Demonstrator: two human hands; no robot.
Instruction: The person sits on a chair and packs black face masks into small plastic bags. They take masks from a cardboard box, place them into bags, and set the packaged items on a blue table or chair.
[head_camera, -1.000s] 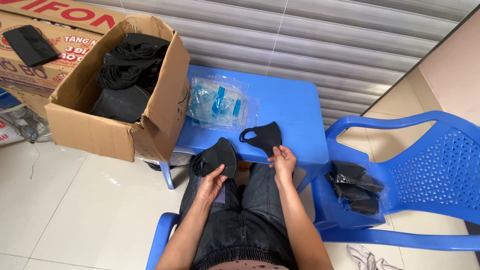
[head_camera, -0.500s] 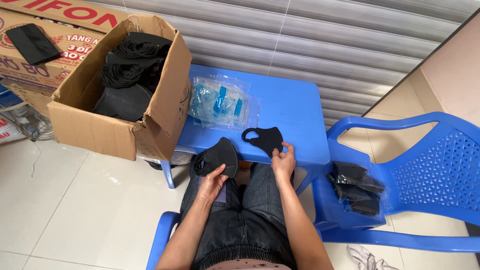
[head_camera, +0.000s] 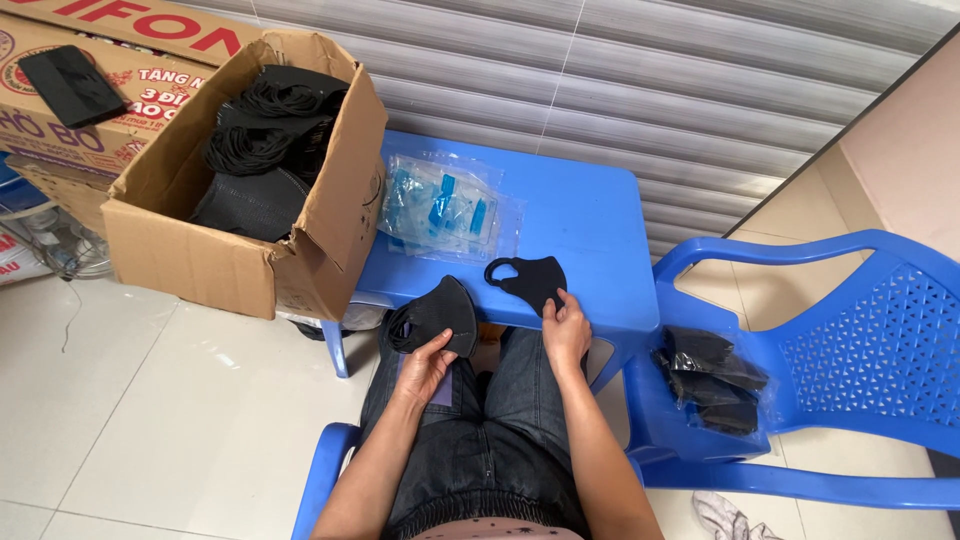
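Observation:
I sit at a small blue plastic table (head_camera: 590, 215). My left hand (head_camera: 425, 362) holds a stack of folded black face masks (head_camera: 437, 313) over my lap at the table's near edge. My right hand (head_camera: 566, 326) rests its fingers on the lower edge of a single black mask (head_camera: 528, 279) lying flat on the table. A pile of clear plastic sleeves with blue print (head_camera: 445, 208) lies at the table's far left.
An open cardboard box (head_camera: 230, 265) full of black masks stands on the floor to the left. A blue plastic chair (head_camera: 850, 340) on the right carries bagged black masks (head_camera: 712, 378). More cartons (head_camera: 100, 70) sit behind the box. A shutter wall runs behind.
My right hand has laid the single mask down on the table and slid to its lower edge. The left hand with the stack has barely moved.

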